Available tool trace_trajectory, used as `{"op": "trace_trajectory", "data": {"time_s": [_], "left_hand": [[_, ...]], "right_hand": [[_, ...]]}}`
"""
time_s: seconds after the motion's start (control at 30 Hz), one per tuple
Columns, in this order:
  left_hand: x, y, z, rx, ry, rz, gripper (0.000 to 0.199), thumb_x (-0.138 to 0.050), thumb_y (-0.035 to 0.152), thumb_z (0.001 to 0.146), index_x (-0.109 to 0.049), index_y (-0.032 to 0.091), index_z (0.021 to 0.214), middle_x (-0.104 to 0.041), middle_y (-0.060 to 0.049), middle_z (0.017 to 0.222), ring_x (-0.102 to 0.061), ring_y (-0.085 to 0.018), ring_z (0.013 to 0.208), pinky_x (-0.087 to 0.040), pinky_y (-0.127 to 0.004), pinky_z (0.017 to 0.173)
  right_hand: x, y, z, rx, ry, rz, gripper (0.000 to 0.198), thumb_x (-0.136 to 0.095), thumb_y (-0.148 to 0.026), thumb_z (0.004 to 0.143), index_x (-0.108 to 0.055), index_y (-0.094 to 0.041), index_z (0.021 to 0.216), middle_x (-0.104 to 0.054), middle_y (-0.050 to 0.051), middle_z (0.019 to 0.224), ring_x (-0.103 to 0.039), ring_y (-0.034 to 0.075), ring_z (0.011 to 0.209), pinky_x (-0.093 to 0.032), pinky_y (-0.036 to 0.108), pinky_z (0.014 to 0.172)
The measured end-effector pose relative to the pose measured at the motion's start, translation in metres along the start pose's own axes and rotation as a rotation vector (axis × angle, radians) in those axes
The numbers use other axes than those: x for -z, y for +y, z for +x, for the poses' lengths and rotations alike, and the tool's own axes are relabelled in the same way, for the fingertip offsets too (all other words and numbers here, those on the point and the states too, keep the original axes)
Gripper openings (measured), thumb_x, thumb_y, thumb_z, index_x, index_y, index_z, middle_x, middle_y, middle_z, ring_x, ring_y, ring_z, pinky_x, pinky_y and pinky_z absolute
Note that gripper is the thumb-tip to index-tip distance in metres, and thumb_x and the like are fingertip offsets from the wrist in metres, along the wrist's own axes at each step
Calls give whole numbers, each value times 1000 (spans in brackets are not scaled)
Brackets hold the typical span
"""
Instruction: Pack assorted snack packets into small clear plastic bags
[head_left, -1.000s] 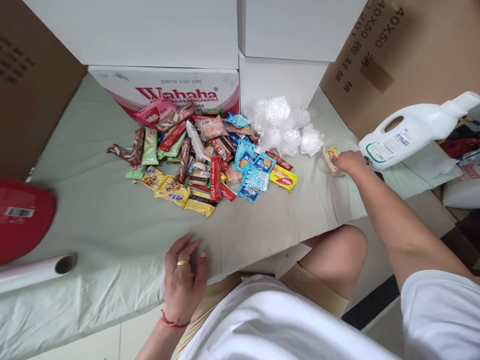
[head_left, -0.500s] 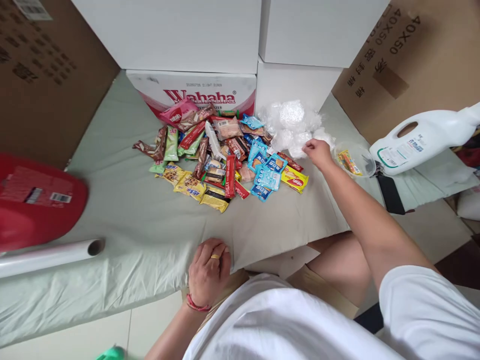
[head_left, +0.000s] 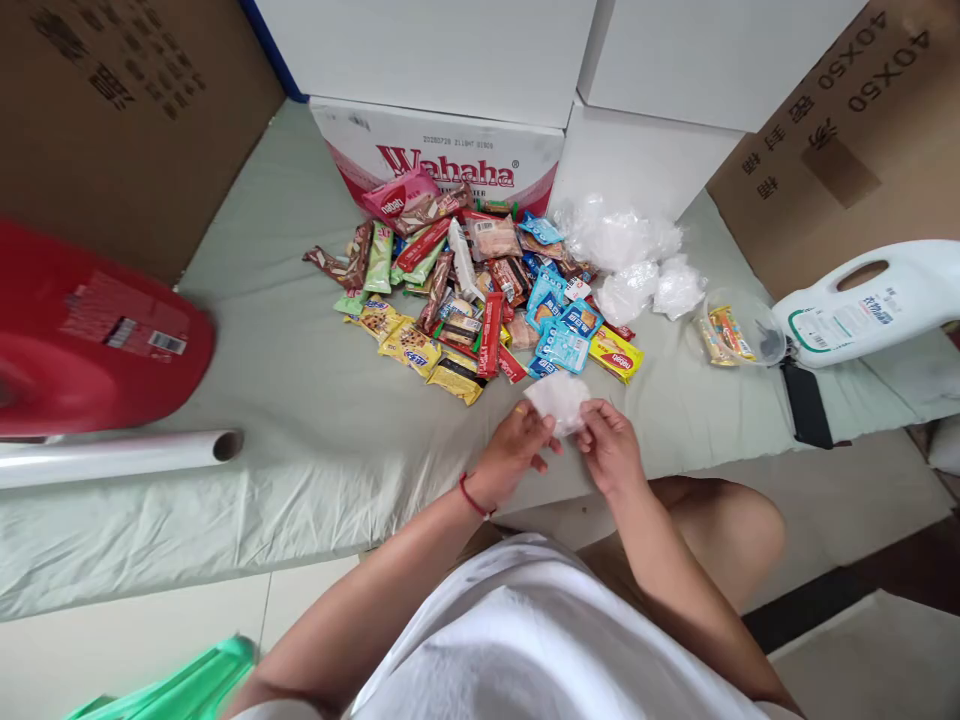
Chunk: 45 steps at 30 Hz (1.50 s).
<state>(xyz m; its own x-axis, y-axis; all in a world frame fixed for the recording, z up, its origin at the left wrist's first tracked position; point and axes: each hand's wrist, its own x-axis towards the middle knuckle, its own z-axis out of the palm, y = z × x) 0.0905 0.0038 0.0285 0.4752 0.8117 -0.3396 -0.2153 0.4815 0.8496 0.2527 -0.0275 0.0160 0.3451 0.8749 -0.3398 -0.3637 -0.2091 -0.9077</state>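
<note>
In front of my body both hands hold a small clear plastic bag (head_left: 561, 402), whitish and bunched flat. My left hand (head_left: 520, 446) grips its left edge, thumb against the plastic, the lower fingers loosely curled. Its right edge is pinched by my right hand (head_left: 609, 440). Just beyond the hands lies a heap of wrapped snacks, with blue biscuit packets (head_left: 564, 345) and a yellow wafer packet (head_left: 616, 354) closest. More bunched clear plastic bags (head_left: 626, 290) lie behind, to the right of the heap.
A clear round tub (head_left: 769, 340) holding a few small snack packets stands right, near a white detergent bottle (head_left: 847, 310) and a black phone (head_left: 806, 405). At left are a red container (head_left: 97, 340) and a plastic film roll (head_left: 120, 457). Cardboard and white boxes (head_left: 442, 60) stand behind.
My right hand has come back from the pile of plastic bags with one bag. My left hand has risen from the near edge and taken hold of it too. The view has shifted.
</note>
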Motion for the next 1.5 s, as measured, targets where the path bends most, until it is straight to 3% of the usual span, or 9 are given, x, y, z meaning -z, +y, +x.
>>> {"op": "trace_trajectory", "data": {"time_s": [0.17, 0.3, 0.67, 0.77, 0.87, 1.07, 1.2, 1.3, 1.5], "left_hand": [[-12, -5, 30, -66, 213, -48, 51, -86, 50, 66, -67, 16, 99, -63, 3, 73, -49, -8, 53, -39, -21, 48], [-11, -9, 25, -96, 151, -84, 48, -83, 52, 71, -69, 17, 101, -70, -1, 83, -59, -12, 64, -47, -24, 57], [-35, 36, 44, -40, 32, -177, 53, -86, 59, 71, -59, 17, 88, -62, 2, 77, -62, -10, 63, -51, -23, 59], [-61, 80, 83, -69, -137, -184, 53, -79, 59, 82, -58, 20, 111, -65, -4, 104, -70, -15, 81, -57, -29, 74], [-77, 103, 105, -138, -20, 36, 67, -79, 53, 84, -50, 22, 135, -58, -13, 136, -70, -19, 93, -59, -34, 78], [-64, 31, 60, -236, 81, 322, 74, -89, 47, 70, -60, 17, 131, -62, -15, 136, -60, -27, 119, -53, -35, 92], [-33, -7, 31, -121, 79, 198, 43, -80, 53, 76, -70, 17, 97, -72, -4, 88, -63, -17, 79, -50, -28, 74], [-8, -5, 22, -67, 243, 146, 39, -78, 55, 75, -62, 19, 76, -51, 7, 54, -41, -9, 49, -33, -23, 51], [7, 11, 9, 8, 231, 144, 46, -83, 56, 68, -56, 20, 69, -41, 9, 49, -32, -6, 45, -20, -22, 46]], "right_hand": [[2, -2, -12, 413, 42, -533, 38, -73, -47, 87, -64, -26, 118, -65, 5, 106, -56, 15, 74, -51, 30, 67], [7, -13, -12, 540, -210, -717, 35, -77, -43, 85, -70, -30, 117, -66, 7, 116, -63, 22, 96, -54, 36, 81], [61, -18, -10, 151, 232, 87, 31, -92, -40, 68, -72, -22, 83, -61, -3, 77, -47, 8, 60, -39, 21, 52], [79, -30, -10, 178, 309, 203, 38, -97, -33, 58, -70, -22, 82, -59, -5, 77, -43, 5, 56, -37, 19, 47], [86, -39, -10, 176, 331, 277, 42, -98, -30, 53, -69, -22, 82, -57, -6, 75, -40, 3, 54, -38, 17, 45], [68, -31, -18, 121, 243, 311, 35, -93, -34, 63, -68, -23, 85, -54, -6, 75, -38, 4, 53, -38, 17, 43], [55, -25, -22, -45, 72, 323, 33, -91, -35, 66, -66, -21, 82, -48, -6, 72, -31, 5, 52, -31, 16, 40], [55, -23, -20, -102, 28, 254, 33, -91, -37, 67, -66, -21, 82, -49, -5, 73, -29, 5, 52, -29, 17, 42], [52, -31, -27, 449, -2, -420, 20, -75, -46, 90, -72, -29, 100, -62, 2, 91, -56, 17, 79, -50, 32, 71]]}}
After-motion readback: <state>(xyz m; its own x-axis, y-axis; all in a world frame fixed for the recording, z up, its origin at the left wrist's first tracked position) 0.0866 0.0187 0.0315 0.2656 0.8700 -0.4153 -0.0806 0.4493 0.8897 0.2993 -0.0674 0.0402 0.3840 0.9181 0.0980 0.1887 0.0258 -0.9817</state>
